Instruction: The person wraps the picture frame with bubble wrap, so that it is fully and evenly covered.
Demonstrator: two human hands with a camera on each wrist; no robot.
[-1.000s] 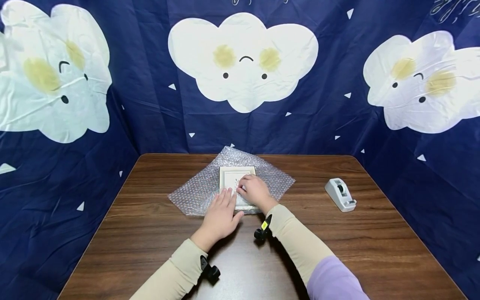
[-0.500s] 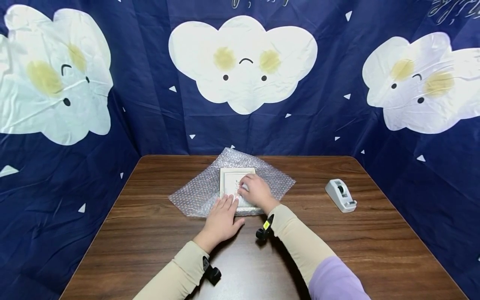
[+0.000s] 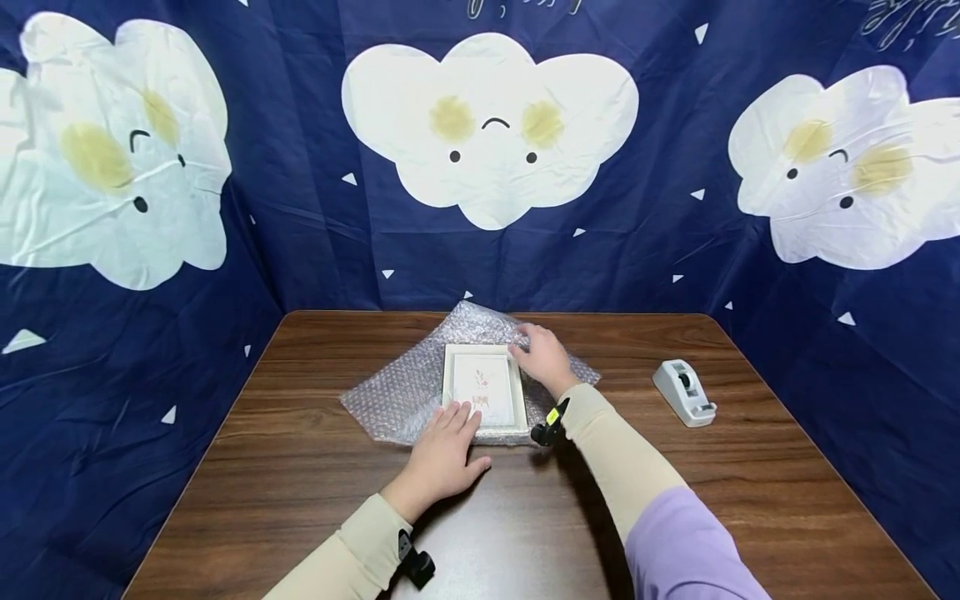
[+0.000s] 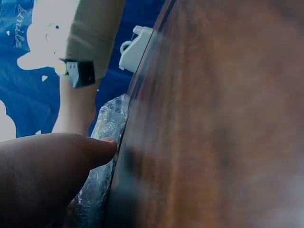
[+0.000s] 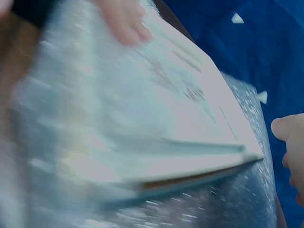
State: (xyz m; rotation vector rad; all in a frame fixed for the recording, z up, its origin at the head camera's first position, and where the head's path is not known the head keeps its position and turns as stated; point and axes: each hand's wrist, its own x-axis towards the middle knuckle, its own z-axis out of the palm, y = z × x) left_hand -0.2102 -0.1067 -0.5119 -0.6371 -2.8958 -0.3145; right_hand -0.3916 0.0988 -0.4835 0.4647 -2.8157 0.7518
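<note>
A white picture frame (image 3: 485,387) with a small floral print lies face up on a sheet of bubble wrap (image 3: 401,387). The wrap also runs up over the frame's near edge. My left hand (image 3: 442,454) rests flat on the frame's near left corner, fingers straight and thumb out over the table. In the left wrist view its thumb (image 4: 102,149) is beside the bulging bubble wrap (image 4: 109,123). At the frame's far right corner is my right hand (image 3: 545,360), fingers loosely bent. The right wrist view shows that hand (image 5: 295,149) apart from the frame (image 5: 161,114), with some blur.
A white tape dispenser (image 3: 684,393) stands on the right side of the brown wooden table (image 3: 750,500). Dark blue cloth (image 3: 300,208) with cloud patterns hangs behind the table and at both sides. Small black cameras (image 3: 417,567) sit on both wrists.
My right hand has moved from the middle of the picture frame to its far right corner, uncovering the print. The left hand has stayed on the near left corner.
</note>
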